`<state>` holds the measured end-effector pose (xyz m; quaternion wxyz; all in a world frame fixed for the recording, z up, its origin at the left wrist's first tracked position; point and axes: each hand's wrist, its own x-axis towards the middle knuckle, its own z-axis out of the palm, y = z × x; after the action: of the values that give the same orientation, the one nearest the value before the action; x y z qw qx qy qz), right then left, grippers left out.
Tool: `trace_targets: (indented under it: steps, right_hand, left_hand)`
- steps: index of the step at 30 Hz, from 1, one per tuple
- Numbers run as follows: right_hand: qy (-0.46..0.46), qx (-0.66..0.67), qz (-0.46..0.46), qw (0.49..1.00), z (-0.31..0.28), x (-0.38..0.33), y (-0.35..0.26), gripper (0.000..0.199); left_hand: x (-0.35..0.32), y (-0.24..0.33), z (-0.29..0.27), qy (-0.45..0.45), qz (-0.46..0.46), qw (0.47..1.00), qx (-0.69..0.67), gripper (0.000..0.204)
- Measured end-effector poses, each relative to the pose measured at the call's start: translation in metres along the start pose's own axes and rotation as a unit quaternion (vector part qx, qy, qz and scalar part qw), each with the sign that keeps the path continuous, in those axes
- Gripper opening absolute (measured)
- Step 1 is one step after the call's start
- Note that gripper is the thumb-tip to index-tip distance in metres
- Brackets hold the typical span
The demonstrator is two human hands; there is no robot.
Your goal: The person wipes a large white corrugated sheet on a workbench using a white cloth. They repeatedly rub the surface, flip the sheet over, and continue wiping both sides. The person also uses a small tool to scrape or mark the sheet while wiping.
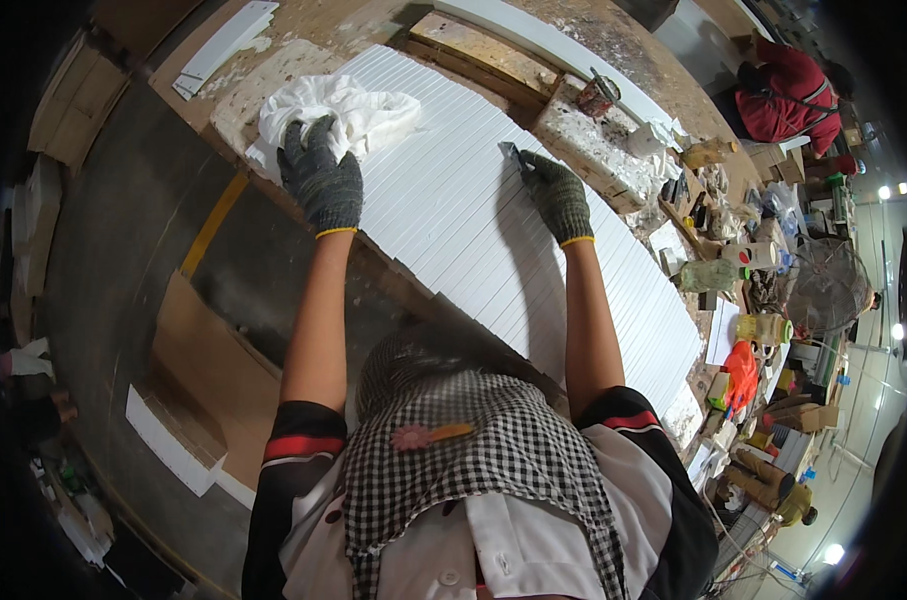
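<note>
A row of narrow white slats [443,210] lies side by side across the workbench in front of me. My left hand [323,185], in a dark grey knit glove, is at the slats' left end with its fingers curled into a bunched white cloth [378,112]. My right hand [558,198], gloved the same way, is over the slats near their far edge. Between its thumb and fingers is a small flat metal blade, apparently a scraper [510,151]; its handle is hidden in the glove.
Beyond the slats, a paint-stained can [598,95] stands on a white-smeared block [583,150]. Jars [708,275], an orange bag [740,375] and a fan [828,285] crowd the right. A person in red [788,95] works at the far right. Cardboard [213,375] lies at the lower left.
</note>
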<state>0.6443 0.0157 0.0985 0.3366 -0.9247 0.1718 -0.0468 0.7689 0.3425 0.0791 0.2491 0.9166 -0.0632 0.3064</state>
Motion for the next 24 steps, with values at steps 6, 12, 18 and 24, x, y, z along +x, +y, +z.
trace_targets:
  steps: [6, 12, 18, 24]
  right_hand:
    - [0.014, -0.032, -0.055, 0.998, -0.002, 0.031, 0.031, 0.033]
    - [0.001, -0.025, -0.051, 0.998, -0.002, 0.040, 0.036, 0.033]
    - [0.008, -0.022, -0.053, 0.998, -0.002, 0.050, 0.049, 0.032]
    - [0.049, -0.027, -0.098, 0.994, -0.003, 0.053, 0.052, 0.030]
  left_hand:
    - [0.001, 0.003, -0.004, -0.005, 0.011, 1.000, -0.017, 0.063]
    - [0.000, 0.005, -0.005, -0.010, 0.005, 1.000, -0.008, 0.063]
    - [0.000, 0.006, -0.007, -0.023, -0.007, 1.000, -0.005, 0.064]
    - [0.001, 0.006, -0.008, -0.020, -0.004, 1.000, -0.004, 0.063]
